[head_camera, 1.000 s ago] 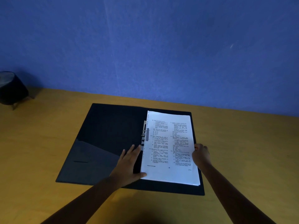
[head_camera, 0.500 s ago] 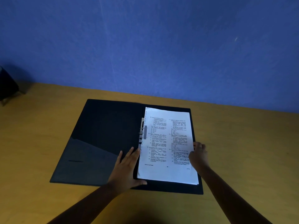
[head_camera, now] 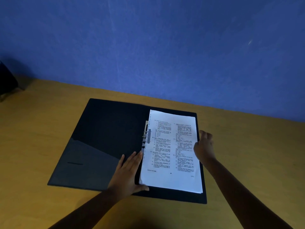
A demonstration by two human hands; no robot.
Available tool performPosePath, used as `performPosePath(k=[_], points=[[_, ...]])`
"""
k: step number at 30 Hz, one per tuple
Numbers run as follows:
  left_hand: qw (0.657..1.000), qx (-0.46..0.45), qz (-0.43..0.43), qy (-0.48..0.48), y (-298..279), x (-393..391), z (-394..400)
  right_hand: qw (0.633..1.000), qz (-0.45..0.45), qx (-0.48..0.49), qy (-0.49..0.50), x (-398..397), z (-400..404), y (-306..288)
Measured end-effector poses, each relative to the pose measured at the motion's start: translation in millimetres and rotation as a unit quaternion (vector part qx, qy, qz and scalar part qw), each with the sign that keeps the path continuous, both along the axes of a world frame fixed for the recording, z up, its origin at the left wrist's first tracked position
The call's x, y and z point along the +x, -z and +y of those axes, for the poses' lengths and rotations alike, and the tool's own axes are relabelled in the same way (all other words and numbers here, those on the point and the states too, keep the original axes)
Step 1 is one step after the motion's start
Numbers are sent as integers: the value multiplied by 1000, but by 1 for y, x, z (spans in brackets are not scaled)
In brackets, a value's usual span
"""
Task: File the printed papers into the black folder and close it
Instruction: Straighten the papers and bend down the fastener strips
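The black folder [head_camera: 105, 134] lies open and flat on the yellow table. A stack of printed papers [head_camera: 171, 151] lies on its right half, its left edge against the metal clip [head_camera: 145, 136] at the spine. My left hand [head_camera: 128, 172] rests flat on the folder with straight fingers along the stack's left edge, thumb at the bottom left corner. My right hand [head_camera: 204, 146] sits at the stack's right edge with loose fingers; whether it touches the paper is unclear.
The yellow table [head_camera: 33, 138] runs up to a blue wall [head_camera: 148, 47] behind the folder. A dark object [head_camera: 6, 81] stands at the far left edge of the view, partly cut off.
My right hand has moved up along the stack's right edge and its fingers have loosened. The left hand and the papers stay about where they were. The view has shifted slightly.
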State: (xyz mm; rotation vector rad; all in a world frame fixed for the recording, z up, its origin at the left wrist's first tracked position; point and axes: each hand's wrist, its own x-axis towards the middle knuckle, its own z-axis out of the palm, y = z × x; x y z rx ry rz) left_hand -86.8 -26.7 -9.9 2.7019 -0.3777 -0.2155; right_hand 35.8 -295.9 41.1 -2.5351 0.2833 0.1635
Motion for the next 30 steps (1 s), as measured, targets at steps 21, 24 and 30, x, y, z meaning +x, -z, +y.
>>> performPosePath(k=[21, 24, 30], points=[[993, 76, 89, 0, -3, 0, 1, 914, 74, -317, -240, 106, 64, 2], [994, 74, 84, -1, -2, 0, 0, 908, 72, -336, -241, 107, 63, 3], [994, 84, 70, 1, -3, -1, 0, 899, 88, -349, -249, 112, 63, 4]])
